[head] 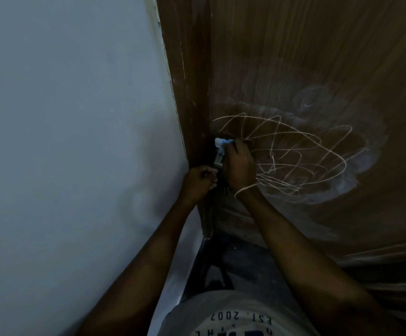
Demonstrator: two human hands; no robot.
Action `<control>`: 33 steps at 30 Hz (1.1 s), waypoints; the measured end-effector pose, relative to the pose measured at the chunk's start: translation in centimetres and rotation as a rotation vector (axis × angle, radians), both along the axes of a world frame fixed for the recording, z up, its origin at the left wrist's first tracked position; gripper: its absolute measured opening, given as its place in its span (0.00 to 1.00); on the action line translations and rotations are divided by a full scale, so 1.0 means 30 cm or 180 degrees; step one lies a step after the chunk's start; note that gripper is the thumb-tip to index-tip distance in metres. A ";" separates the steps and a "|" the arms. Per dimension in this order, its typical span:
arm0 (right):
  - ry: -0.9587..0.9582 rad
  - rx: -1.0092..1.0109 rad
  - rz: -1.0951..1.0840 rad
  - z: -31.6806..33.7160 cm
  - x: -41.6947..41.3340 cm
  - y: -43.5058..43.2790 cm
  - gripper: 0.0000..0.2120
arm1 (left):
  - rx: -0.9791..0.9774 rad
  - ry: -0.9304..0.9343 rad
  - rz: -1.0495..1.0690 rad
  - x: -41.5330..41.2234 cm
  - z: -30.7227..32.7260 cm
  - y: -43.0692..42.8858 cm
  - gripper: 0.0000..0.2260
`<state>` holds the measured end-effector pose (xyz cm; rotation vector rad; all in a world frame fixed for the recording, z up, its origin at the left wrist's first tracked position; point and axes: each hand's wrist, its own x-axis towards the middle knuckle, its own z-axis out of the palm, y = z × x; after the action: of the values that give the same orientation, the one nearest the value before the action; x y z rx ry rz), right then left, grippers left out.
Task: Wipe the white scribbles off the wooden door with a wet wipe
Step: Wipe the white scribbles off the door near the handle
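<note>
In the head view, a wooden door [318,57] is seen filling the right part of the frame, with a darker door frame [187,81] along its left edge and a pale wall [76,117] to the left of that. White scribbles [294,151] are spread in looping lines across the middle of the door, and they are ringed by a hazy, smeared whitish patch [364,163].

The right hand [239,166] is held against the door at the left end of the scribbles. Its fingers [239,145] are curled closed around a crumpled pale-blue wet wipe [222,143], which is pressed to the wood near the door's edge. A chain bracelet [244,189] is worn on the right wrist.

The left hand [198,181] is placed just beside the right, at the edge of the door. Its fingers are bent into a loose fist; whether anything is gripped in them cannot be told. A metal fitting [218,160] is partly seen between the two hands.

Below, a dark floor [245,263] and a light printed shirt [233,316] are visible.
</note>
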<state>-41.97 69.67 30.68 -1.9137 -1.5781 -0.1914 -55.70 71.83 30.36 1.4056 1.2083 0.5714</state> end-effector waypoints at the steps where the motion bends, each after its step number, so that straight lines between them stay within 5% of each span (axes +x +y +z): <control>1: -0.0087 -0.0156 0.0054 -0.009 -0.004 -0.003 0.15 | 0.0007 -0.0001 0.0001 0.003 0.001 -0.001 0.10; 12: -0.0523 -0.0885 -0.0072 -0.024 -0.067 0.032 0.14 | 0.0034 0.0062 0.0039 -0.002 0.006 0.013 0.09; 19: -0.0286 -0.1050 -0.0156 -0.038 -0.101 0.039 0.20 | 0.0057 0.0227 0.0051 -0.007 0.022 0.019 0.11; 33: 0.0523 -0.0833 -0.0209 -0.006 -0.090 0.027 0.15 | -0.0009 0.0012 0.0066 -0.023 0.023 0.011 0.10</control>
<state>-44.68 70.49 30.50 -2.1216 -1.4901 0.1495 -56.39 72.17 31.05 1.3937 1.2276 0.5814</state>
